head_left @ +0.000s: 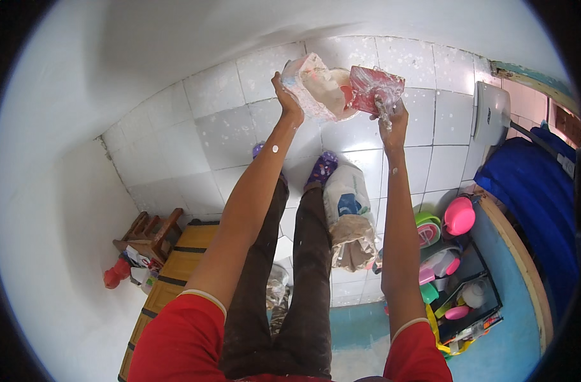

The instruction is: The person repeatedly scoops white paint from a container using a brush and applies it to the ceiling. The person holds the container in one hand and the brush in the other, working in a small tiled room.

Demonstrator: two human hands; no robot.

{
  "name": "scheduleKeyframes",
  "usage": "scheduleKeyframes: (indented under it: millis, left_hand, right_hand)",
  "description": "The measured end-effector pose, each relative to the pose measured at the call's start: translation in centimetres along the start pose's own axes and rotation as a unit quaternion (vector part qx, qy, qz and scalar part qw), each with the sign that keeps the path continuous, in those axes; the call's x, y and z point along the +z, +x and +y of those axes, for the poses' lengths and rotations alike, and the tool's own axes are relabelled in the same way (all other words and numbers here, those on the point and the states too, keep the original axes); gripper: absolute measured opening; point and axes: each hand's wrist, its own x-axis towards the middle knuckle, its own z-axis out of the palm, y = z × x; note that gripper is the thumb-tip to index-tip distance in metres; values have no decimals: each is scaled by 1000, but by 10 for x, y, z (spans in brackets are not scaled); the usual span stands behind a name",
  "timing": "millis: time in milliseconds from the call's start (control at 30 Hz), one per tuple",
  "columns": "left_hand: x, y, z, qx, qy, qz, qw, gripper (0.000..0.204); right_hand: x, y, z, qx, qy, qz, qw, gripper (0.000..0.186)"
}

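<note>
My left hand (287, 102) grips the side of a pale, pink-stained container (303, 86) with creamy white paste inside and crusted on its rim. My right hand (391, 121) is closed on the paste-smeared handle of a red flat spreader (367, 86), whose blade overlaps the container's right side. White smears cover the blade. Both arms stretch out over the tiled floor (418, 118).
A white sack (344, 188) stands by my feet. At left are a wooden stool (169, 226) and yellow slatted furniture (169, 299). At right sit colourful plastic basins (459, 216), a dish rack (478, 299), a grey panel (490, 111) and blue fabric (520, 184).
</note>
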Motion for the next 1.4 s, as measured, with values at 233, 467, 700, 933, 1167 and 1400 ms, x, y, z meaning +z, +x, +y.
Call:
scheduleKeyframes:
  millis: [233,467,700,933,1167,1400]
  left_hand:
    - [1,-11,-12,47,94,92,990,62]
    - [-12,-3,-36,129,110,82,982,55]
    - [-13,0,-36,150,98,102,979,52]
    - [19,-68,43,-81,-19,33,996,79]
    - [25,-111,126,-125,-135,-90,979,82]
    - [118,-226,220,2,-83,-211,974,62]
  right_hand:
    - [1,-1,27,20,-14,14,1000,33]
    - [1,-4,62,78,-46,4,996,44]
    - [6,-14,49,49,-29,7,998,32]
    - [1,-38,-78,15,-160,1,987,31]
    - [-3,-55,-212,-63,-204,-39,976,24]
    - [-33,-114,-389,-68,-226,-111,965,34]
